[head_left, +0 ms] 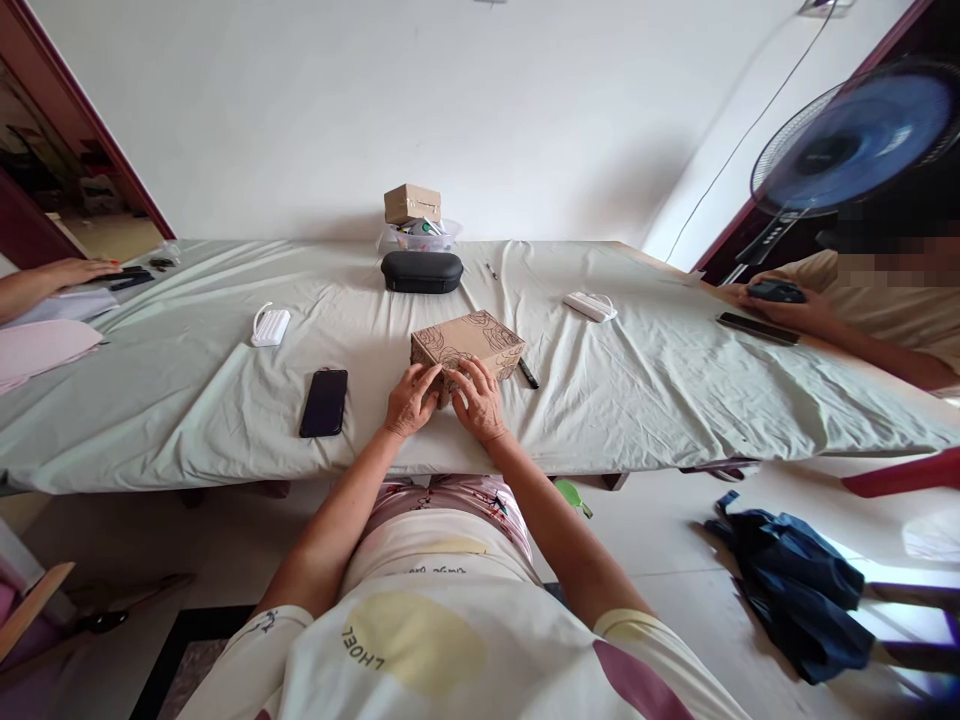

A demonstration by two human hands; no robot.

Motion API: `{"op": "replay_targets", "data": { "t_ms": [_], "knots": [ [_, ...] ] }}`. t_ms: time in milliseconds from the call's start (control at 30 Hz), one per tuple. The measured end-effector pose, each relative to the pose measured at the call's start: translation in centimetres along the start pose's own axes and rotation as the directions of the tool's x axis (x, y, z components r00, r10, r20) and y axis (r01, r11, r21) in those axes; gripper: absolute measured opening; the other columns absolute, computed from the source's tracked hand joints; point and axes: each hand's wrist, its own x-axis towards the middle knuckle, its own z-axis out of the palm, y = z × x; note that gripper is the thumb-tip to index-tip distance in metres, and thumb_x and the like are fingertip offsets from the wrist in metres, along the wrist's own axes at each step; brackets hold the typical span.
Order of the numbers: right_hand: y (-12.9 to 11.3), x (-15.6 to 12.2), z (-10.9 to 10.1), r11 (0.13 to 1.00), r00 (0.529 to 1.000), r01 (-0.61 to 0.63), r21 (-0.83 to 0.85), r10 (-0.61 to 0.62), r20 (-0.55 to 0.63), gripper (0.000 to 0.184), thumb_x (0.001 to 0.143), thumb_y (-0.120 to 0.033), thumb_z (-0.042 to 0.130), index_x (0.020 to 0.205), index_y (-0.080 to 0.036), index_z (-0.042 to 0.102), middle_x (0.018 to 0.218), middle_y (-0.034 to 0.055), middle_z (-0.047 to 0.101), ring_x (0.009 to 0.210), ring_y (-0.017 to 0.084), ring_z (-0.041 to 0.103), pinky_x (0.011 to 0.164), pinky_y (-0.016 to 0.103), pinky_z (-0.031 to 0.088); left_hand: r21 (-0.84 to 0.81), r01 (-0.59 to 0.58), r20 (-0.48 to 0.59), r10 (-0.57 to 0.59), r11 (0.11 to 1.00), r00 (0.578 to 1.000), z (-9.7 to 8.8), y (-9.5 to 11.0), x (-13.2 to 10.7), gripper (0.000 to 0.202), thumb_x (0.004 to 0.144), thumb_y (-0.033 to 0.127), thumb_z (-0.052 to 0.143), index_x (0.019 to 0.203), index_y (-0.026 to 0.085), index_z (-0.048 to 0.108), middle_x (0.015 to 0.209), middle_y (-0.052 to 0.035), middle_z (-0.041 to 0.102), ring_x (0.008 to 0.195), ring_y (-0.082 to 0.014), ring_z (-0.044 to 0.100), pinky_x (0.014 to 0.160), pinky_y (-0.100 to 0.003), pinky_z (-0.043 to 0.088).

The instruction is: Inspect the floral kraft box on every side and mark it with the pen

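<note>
A brown cardboard box point(469, 338) with black curling line drawings lies closed on the cloth in front of me. My left hand point(410, 402) has its bent fingers on the near left corner of the box. At the near side, my right hand point(478, 400) grips the edge, with fingers over the top. Both thumbs point toward each other at the front face, which the hands partly cover. Just right of the box lies a black pen point(529, 374). A dark phone point(324, 403) rests to the left of my left hand.
Behind the box are a black case point(421, 272) and a plastic tub point(420, 240) topped by a small carton point(412, 203). White power strips point(271, 326) lie on both sides. Other people's hands rest at the far left and right. A fan point(847, 140) stands right.
</note>
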Motion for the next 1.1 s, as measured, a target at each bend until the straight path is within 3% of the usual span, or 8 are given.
{"op": "replay_targets", "data": {
  "t_ms": [233,400,767,933,1100],
  "knots": [
    [0.0,-0.3,0.0,0.999,0.999,0.032,-0.021,-0.031,0.039,0.048,0.102,-0.022,0.050,0.148,-0.028,0.062,0.154,0.0096,0.058,0.154,0.031,0.042,0.121,0.052,0.043,-0.019,0.013,0.022,-0.013,1.000,1.000,0.0,-0.1,0.1,0.058,0.101,0.048,0.059,0.153,0.022,0.052,0.158,-0.0196,0.047,0.143,-0.0339,0.054,0.119,-0.050,0.048],
    [-0.6,-0.2,0.3,0.994,0.996,0.022,-0.102,-0.013,0.091,0.053,0.102,-0.019,0.049,0.153,-0.030,0.058,0.158,0.0093,0.056,0.155,0.031,0.040,0.119,0.048,0.042,-0.045,0.052,0.017,-0.052,0.998,0.999,0.5,-0.4,0.0,0.066,0.100,0.056,0.061,0.155,0.022,0.048,0.161,-0.0212,0.045,0.148,-0.0354,0.050,0.121,-0.051,0.047],
    [-0.9,0.1,0.1,0.989,0.990,0.035,-0.144,-0.015,0.141,0.058,0.100,-0.013,0.050,0.153,-0.034,0.057,0.164,0.0062,0.051,0.156,0.027,0.040,0.122,0.047,0.037,-0.173,0.131,-0.042,-0.140,0.976,0.989,1.0,-0.6,0.0,0.053,0.105,0.038,0.053,0.157,0.026,0.046,0.155,-0.0169,0.052,0.145,-0.0297,0.054,0.119,-0.047,0.050],
    [0.5,-0.1,0.1,0.980,0.989,-0.142,-0.138,0.145,0.009,0.056,0.100,-0.015,0.045,0.152,-0.029,0.059,0.165,0.0085,0.049,0.158,0.028,0.037,0.127,0.052,0.034,-0.230,0.211,-0.097,-0.238,0.950,0.966,0.7,-1.3,0.1,0.051,0.105,0.032,0.050,0.155,0.026,0.047,0.156,-0.0144,0.054,0.147,-0.0268,0.052,0.123,-0.045,0.047],
    [2.5,-0.7,1.0,0.923,0.917,-0.383,-0.029,0.377,-0.134,0.061,0.095,-0.015,0.045,0.155,-0.020,0.051,0.165,0.0160,0.045,0.157,0.030,0.037,0.125,0.055,0.039,-0.292,0.259,-0.130,-0.306,0.921,0.943,0.3,-2.2,0.2,0.052,0.104,0.033,0.050,0.155,0.025,0.047,0.157,-0.0127,0.056,0.148,-0.0263,0.052,0.129,-0.046,0.040]
  ]
}}
